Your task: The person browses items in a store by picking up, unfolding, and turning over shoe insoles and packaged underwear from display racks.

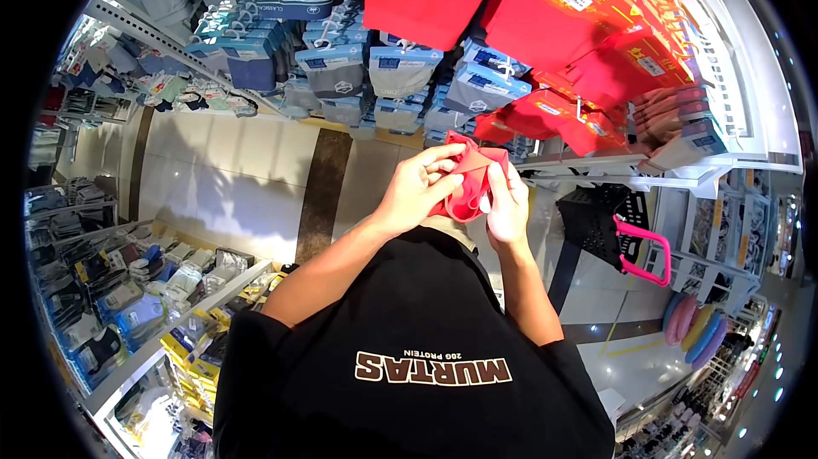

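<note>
A piece of red fabric (467,195) is held up between both hands in front of the chest, below the hanging goods. My left hand (419,188), at the left in the view, pinches its left side with bent fingers. On the other side, my right hand (509,206) grips the right edge between thumb and fingers. The fabric is folded and partly opened, with a loop hanging at its lower part. Red packages (545,118) hang just above the hands, and grey packs with blue headers (405,71) hang beside them.
A black basket with a pink handle (645,250) stands on the floor at the right. Bins of packaged goods (141,310) lie at the lower left. A white shelf rail (613,171) runs right of the hands. Coloured rings (700,335) are at the lower right.
</note>
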Demonstrator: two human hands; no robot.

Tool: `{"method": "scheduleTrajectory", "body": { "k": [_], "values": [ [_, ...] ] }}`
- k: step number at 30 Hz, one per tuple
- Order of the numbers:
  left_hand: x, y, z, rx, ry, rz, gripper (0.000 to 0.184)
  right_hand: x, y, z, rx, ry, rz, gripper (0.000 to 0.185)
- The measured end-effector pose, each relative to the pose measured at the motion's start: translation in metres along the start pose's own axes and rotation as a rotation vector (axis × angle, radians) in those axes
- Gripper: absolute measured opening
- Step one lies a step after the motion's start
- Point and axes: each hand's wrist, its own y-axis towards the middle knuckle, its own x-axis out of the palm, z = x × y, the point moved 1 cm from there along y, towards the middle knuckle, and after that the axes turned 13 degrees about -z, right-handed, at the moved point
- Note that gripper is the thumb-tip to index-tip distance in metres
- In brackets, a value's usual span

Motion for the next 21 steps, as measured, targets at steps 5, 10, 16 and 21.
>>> {"method": "scheduleTrajectory", "body": {
  "k": [5, 10, 16, 21],
  "values": [
    [-0.003, -0.001, 0.007, -0.023, -0.109, -0.021, 0.043, 0.002, -0.002, 0.003, 0.061, -0.014, 0.022, 0.031],
    [-0.002, 0.0, -0.001, 0.011, -0.098, 0.012, 0.044, 0.01, -0.004, -0.001, 0.073, -0.017, -0.005, 0.034],
    [-0.001, -0.001, -0.016, 0.043, 0.161, 0.098, 0.046, 0.026, -0.004, -0.008, 0.058, -0.152, -0.211, 0.05],
    [-0.011, 0.001, -0.009, 0.027, 0.132, 0.107, 0.038, 0.012, -0.002, -0.005, 0.198, -0.186, -0.137, 0.032]
  ]
}}
